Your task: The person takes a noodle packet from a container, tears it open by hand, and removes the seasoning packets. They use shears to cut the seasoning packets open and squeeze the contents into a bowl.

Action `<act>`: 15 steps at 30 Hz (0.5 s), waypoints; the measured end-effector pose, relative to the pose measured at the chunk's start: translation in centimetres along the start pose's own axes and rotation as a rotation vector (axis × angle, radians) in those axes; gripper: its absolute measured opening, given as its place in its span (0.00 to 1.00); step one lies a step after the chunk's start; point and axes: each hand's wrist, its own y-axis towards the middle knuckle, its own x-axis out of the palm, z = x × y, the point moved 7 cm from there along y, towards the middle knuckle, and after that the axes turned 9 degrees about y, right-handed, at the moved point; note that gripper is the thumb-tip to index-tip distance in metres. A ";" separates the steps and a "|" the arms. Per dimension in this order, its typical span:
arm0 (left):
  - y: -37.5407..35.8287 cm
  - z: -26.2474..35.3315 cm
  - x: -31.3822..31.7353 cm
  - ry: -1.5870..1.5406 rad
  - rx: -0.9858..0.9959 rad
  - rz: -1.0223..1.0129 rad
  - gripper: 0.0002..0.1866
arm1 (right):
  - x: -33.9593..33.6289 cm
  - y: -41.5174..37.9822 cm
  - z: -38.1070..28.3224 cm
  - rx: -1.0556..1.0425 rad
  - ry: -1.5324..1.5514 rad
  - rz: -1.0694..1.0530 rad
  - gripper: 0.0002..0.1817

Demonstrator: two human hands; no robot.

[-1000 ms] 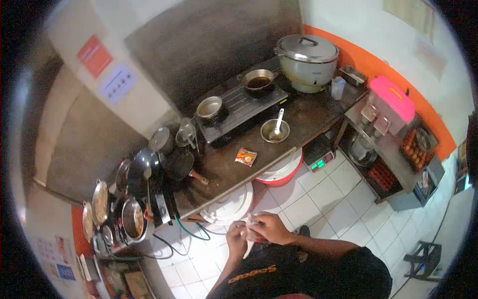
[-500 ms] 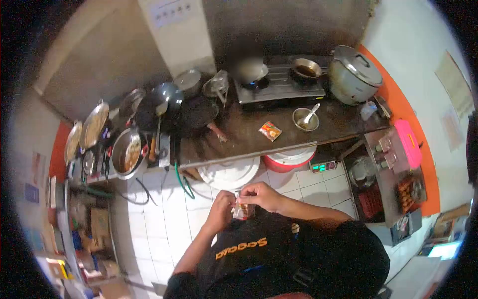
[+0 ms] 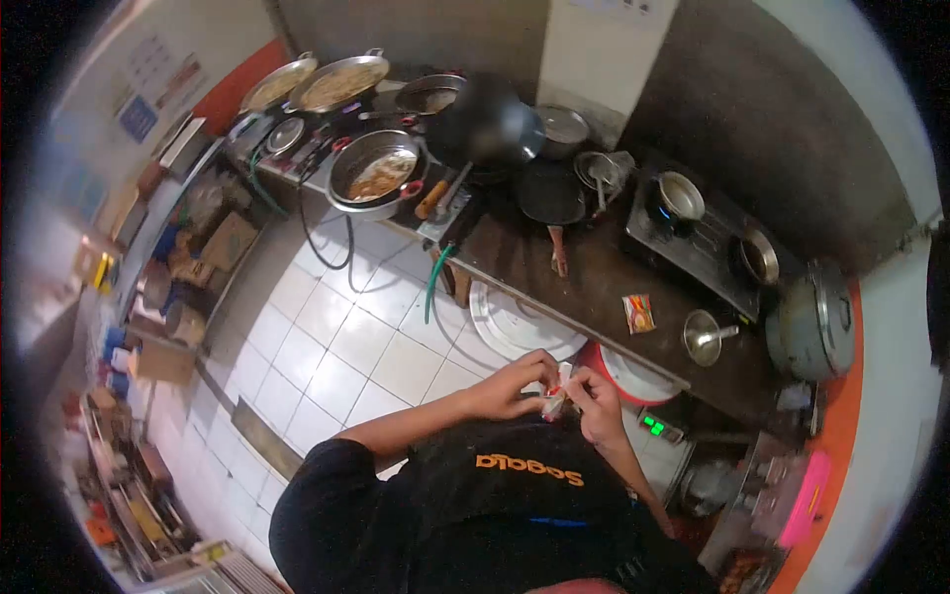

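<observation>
My left hand (image 3: pixel 517 386) and my right hand (image 3: pixel 598 404) meet in front of my chest, over the black shirt. Between their fingertips is a small white and red packet (image 3: pixel 555 404), pinched from both sides. Fingers partly cover it, so whether its top is torn cannot be made out. Beyond my hands, on the dark counter (image 3: pixel 495 247), lies an orange and white sachet (image 3: pixel 638 314). A metal bowl (image 3: pixel 702 338) with a white spoon (image 3: pixel 722 335) stands to the right of that sachet.
A two-burner stove (image 3: pixel 698 243) carries a small pot (image 3: pixel 681 197) and a pan (image 3: pixel 758 257). One burner shows a blue flame. A large lidded pot (image 3: pixel 811 322) stands at right. Left are a deep pan with food (image 3: pixel 378 178) and a dark frying pan (image 3: pixel 551 194). Below is a green-lit scale (image 3: pixel 655 426).
My view has swung left, so the counter appears further right and tilted, and more of the left shelves shows. Both hands keep hold of the packet.
</observation>
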 end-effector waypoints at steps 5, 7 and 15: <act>1.4 -0.7 -0.2 0.021 0.019 0.048 0.07 | 0.7 0.8 -2.1 -0.090 0.048 0.027 0.05; 1.4 -0.4 -0.5 -0.014 0.029 0.023 0.07 | 0.8 1.0 -2.7 -0.032 -0.010 -0.010 0.06; -0.7 0.3 -0.1 -0.145 0.061 -0.099 0.06 | 2.1 0.3 -0.7 0.112 0.159 -0.246 0.06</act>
